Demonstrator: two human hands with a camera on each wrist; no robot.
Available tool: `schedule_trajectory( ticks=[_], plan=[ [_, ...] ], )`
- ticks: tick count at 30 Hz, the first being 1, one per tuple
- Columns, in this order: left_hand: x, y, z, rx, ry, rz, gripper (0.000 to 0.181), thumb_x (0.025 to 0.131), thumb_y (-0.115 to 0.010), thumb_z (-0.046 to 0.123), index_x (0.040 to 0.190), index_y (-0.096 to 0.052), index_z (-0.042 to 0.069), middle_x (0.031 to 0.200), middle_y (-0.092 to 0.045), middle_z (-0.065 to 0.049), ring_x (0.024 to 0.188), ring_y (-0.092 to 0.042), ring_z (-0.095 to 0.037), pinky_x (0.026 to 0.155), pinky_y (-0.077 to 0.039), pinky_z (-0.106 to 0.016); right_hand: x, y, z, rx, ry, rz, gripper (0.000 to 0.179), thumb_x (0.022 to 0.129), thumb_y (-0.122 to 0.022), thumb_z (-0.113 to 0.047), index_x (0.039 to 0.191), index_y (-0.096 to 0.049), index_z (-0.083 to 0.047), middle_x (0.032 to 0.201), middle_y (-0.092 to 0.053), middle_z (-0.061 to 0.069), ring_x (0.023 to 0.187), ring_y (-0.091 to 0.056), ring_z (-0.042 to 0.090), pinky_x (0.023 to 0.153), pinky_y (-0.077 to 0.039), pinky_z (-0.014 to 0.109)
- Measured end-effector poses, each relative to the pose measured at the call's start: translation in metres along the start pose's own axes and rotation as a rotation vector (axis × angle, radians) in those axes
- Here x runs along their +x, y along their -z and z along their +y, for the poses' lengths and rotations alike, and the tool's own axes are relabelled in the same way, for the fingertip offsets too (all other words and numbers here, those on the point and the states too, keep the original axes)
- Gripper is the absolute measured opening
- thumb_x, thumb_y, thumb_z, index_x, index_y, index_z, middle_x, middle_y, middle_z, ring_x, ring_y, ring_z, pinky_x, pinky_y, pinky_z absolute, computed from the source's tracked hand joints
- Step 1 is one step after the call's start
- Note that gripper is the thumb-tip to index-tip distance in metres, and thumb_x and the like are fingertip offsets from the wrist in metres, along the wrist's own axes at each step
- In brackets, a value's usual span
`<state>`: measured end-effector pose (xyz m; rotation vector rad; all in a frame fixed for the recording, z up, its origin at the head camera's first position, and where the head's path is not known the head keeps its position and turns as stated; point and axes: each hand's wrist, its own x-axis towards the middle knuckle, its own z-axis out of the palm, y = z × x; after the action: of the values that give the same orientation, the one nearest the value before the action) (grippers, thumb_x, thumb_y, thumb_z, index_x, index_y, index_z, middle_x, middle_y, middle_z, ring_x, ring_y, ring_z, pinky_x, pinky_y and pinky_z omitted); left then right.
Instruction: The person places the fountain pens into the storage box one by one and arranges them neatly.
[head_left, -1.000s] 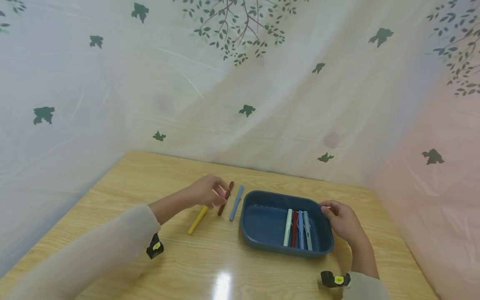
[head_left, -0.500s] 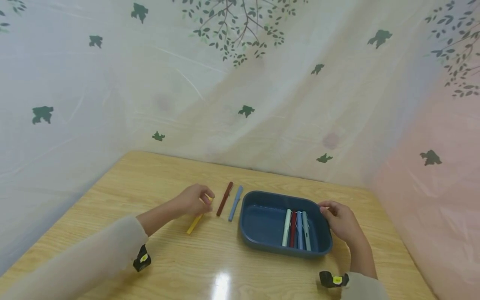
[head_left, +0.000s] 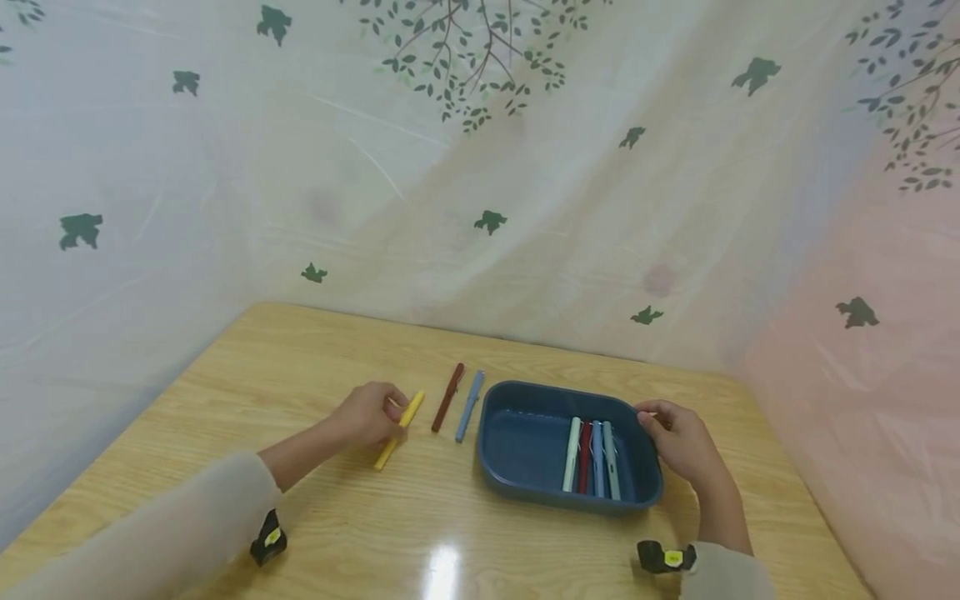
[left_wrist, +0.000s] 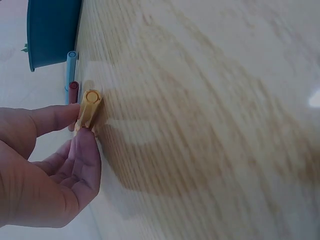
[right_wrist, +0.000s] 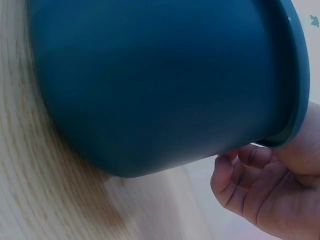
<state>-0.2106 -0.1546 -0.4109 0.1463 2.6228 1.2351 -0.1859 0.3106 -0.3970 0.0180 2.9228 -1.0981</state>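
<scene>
My left hand (head_left: 367, 414) pinches a yellow pen (head_left: 412, 409) between thumb and fingers, left of the box. In the left wrist view the pen's round end (left_wrist: 92, 97) points at the camera, close over the wood. A dark red pen (head_left: 447, 398) and a light blue pen (head_left: 469, 408) lie side by side on the table, just right of that hand. My right hand (head_left: 682, 442) holds the back right corner of a dark blue box (head_left: 528, 495). The right wrist view shows its curled fingers (right_wrist: 227, 182) against the outer wall, below the rim.
Inside the box, toward its right side, lie a pale green pen (head_left: 572, 454), a red pen (head_left: 584, 458), a blue pen (head_left: 597, 458) and a grey-green pen (head_left: 612, 462) in a row. A patterned curtain (head_left: 420, 192) hangs behind the wooden table (head_left: 352, 533).
My left hand has left the dark red pen, moved left and toward me, and now pinches the yellow pen. My right hand stays at the box corner.
</scene>
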Motion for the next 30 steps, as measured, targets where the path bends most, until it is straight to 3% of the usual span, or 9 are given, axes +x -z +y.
schedule_trajectory(
  ticks=[10, 30],
  plan=[
    [-0.0023, -0.0032, -0.0019, 0.121, -0.028, 0.019, 0.048, 0.074, -0.090, 0.005, 0.115, -0.066, -0.004, 0.095, -0.066, -0.006, 0.082, -0.063, -0.017, 0.071, -0.059, -0.029, 0.0011, -0.0008, -0.0001, -0.002, -0.006, -0.005, 0.032, 0.110, -0.050, -0.022, 0.132, -0.063, -0.003, 0.114, -0.067, 0.017, 0.098, -0.061, 0.028, 0.077, -0.056, 0.035],
    [-0.0048, 0.0048, 0.0023, 0.162, -0.055, 0.034, 0.042, 0.080, -0.084, 0.001, 0.118, -0.066, -0.002, 0.092, -0.069, -0.007, 0.082, -0.066, -0.019, 0.066, -0.060, -0.030, -0.0001, 0.0013, -0.0014, -0.003, -0.004, -0.008, 0.031, 0.110, -0.049, -0.020, 0.132, -0.063, -0.002, 0.110, -0.067, 0.016, 0.095, -0.060, 0.028, 0.074, -0.054, 0.032]
  ],
)
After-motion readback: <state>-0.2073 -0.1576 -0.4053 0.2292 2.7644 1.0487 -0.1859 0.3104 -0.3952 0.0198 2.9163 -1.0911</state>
